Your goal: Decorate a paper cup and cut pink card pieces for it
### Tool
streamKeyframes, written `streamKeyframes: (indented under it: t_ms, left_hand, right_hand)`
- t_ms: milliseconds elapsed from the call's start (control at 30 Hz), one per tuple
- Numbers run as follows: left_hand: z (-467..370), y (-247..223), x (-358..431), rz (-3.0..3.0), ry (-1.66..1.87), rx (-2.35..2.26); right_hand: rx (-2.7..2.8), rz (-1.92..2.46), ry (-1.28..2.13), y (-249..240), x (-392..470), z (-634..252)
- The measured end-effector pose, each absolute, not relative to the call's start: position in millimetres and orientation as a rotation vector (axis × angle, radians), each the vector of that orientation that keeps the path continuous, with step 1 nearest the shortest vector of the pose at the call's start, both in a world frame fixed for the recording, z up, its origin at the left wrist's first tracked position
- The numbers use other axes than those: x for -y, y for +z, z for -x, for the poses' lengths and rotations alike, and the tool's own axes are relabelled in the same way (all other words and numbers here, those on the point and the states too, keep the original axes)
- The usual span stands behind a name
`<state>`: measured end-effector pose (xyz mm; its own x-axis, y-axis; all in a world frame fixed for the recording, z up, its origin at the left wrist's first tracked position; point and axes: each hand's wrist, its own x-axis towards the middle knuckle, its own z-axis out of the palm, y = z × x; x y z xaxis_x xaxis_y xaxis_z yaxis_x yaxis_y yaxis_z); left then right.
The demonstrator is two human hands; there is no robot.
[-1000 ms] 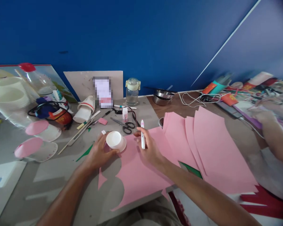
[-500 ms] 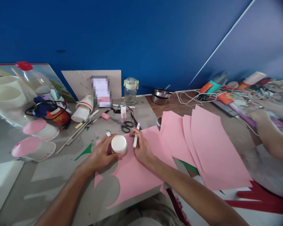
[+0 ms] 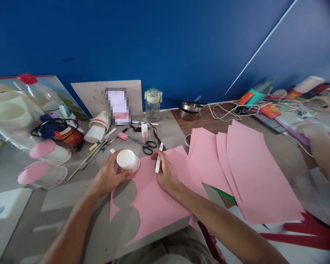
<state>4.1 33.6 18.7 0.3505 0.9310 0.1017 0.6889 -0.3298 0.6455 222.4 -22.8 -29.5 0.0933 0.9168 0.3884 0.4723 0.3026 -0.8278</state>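
My left hand (image 3: 107, 178) is wrapped around a white paper cup (image 3: 125, 160), its round end tipped to the left, at the upper left of a pink paper sheet (image 3: 167, 194). A small white piece shows by those fingers; I cannot make out what it is. Rounded cut-outs run along the sheet's left edge. My right hand (image 3: 166, 172) grips a white marker (image 3: 158, 161) with a pink end, over the same sheet. Black-handled scissors (image 3: 148, 147) and a small white bottle (image 3: 144, 131) lie and stand just beyond the hands.
Several pink sheets (image 3: 247, 165) are stacked at right. Two cups with pink ends (image 3: 34, 173) lie at left, near stacked paper cups (image 3: 8, 117). A glass jar (image 3: 153, 106), metal bowls (image 3: 189, 110) and a phone (image 3: 118, 106) stand along the wall. Another person's arm (image 3: 321, 146) is at far right.
My left hand has moved left with the cup, tilting it and uncovering more of a rounded cut-out. My right hand stays in place with the marker. The view has shifted slightly.
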Motion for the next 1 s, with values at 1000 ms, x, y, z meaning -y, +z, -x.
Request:
streamKeyframes:
  t_ms: [1000]
  left_hand:
    - [-5.0, 12.5, -36.1, -2.169, 0.503, -1.315]
  right_hand:
    - [1.502, 1.335, 0.569, -26.5, 21.6, -218.0]
